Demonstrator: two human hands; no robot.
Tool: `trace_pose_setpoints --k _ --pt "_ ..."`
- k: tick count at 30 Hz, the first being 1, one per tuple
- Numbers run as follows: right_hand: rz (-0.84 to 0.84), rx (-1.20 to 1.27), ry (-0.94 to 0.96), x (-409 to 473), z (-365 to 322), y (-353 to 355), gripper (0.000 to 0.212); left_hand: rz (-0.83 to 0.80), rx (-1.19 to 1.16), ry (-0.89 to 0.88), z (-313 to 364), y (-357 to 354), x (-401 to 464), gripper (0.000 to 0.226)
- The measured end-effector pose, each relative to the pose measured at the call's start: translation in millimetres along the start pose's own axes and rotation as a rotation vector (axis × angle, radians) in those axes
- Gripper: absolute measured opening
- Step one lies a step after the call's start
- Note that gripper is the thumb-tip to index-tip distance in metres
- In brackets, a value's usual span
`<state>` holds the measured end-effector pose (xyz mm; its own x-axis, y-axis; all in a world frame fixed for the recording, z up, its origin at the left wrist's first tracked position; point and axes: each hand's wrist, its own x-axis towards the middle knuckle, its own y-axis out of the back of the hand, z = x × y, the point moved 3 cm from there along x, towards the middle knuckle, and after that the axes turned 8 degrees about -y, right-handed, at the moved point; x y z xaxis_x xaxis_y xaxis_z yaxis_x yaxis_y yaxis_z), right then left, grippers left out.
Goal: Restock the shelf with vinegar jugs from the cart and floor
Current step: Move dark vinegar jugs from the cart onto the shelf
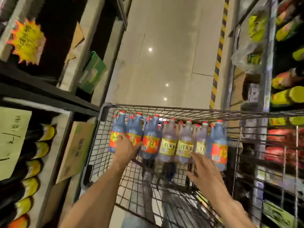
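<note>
Currently your left hand (127,148) grips a red-label vinegar jug (134,134) in the cart (105,112); right hand (203,171) spread, fingers beside the yellow-label jugs (184,145).

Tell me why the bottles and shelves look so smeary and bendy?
Head view: motion blur smears the jugs, both hands and the right-hand shelves; the wide-angle lens bends the cart rim and the shelf edges; three ceiling-light reflections glare on the shiny floor; the left shelves sit in dark shadow.
</note>
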<state>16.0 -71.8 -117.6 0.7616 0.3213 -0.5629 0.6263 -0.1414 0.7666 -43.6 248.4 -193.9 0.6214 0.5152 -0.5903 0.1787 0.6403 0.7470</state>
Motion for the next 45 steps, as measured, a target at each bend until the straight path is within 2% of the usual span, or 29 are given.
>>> trace_pose_setpoints --k 4,8,14,19,23,28,32,34,37,40,42,45 --pt "0.021 0.017 -0.042 -2.7 13.7 -10.0 0.061 0.035 -0.001 0.059 -1.1 -9.7 8.0 0.103" --pt "0.021 0.079 -0.145 -9.0 26.6 -15.0 0.058 0.030 0.102 0.066 -4.0 -8.8 16.9 0.099" --pt "0.068 0.152 -0.383 2.6 50.1 1.4 0.056 0.071 0.055 0.066 -12.3 -12.4 8.5 0.096" --pt "0.170 0.245 -0.547 19.9 66.3 5.4 0.053 0.014 0.012 0.094 -32.4 -21.7 -2.8 0.085" --pt "0.141 0.364 -0.698 37.7 79.1 -5.0 0.058 -0.004 -0.097 0.154 -45.6 -26.0 -8.0 0.084" --pt "0.111 0.359 -0.887 55.6 87.4 -10.1 0.076 -0.015 -0.293 0.174 -56.3 -30.3 -5.1 0.091" --pt "0.108 0.346 -0.986 69.6 89.1 -14.7 0.069 -0.010 -0.439 0.163 -58.5 -30.6 -5.7 0.053" --pt "0.095 0.359 -1.024 71.4 88.3 -13.3 0.068 -0.039 -0.529 0.166 -56.6 -27.1 -3.1 0.043" --pt "0.058 0.414 -1.081 73.6 88.2 -10.3 0.079 -0.149 -0.575 0.170 -54.6 -21.6 4.8 0.039" --pt "0.047 0.555 -1.117 80.0 89.4 -15.9 0.104 -0.211 -0.603 0.149 -54.1 -15.4 6.0 0.031" --pt "0.051 0.708 -1.119 84.4 91.0 -21.2 0.115 -0.214 -0.589 0.141 -54.6 -13.0 0.0 0.035" --pt "0.046 0.803 -1.071 88.6 95.4 -20.1 0.107 -0.212 -0.562 0.173 -66.0 -15.2 -13.4 0.058"
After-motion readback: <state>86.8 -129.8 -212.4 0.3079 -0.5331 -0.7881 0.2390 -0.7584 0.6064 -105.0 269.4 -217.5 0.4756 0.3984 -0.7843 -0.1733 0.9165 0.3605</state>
